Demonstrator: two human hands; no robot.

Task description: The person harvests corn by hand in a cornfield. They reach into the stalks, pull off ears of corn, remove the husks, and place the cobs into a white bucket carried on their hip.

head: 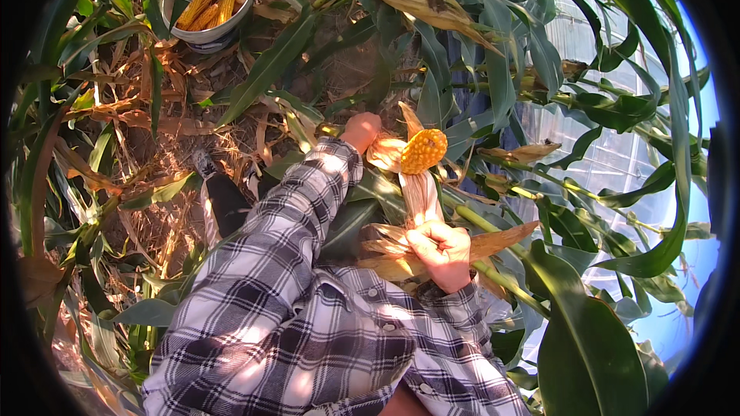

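A yellow corn cob [425, 151] points up towards the camera, its kernels bare and dry husk leaves [420, 196] spread around its base. My left hand [362, 130] is closed at the outer end of the husk on the cob's left side; its fingers are mostly hidden. Below the cob, my right hand [440, 251] grips pale husk strips that run down from it. More dry husk leaves [503, 241] stick out on both sides of that hand. A green corn stalk [503, 280] passes beside and behind the right hand.
A white bucket [245, 7] holding several husked corn cobs [217, 3] stands on the ground at upper left. Another husked-over ear [425, 6] hangs at top centre. Green corn leaves crowd the right, before translucent sheeting [613, 185]. Dry leaves litter the ground near my shoe [203, 163].
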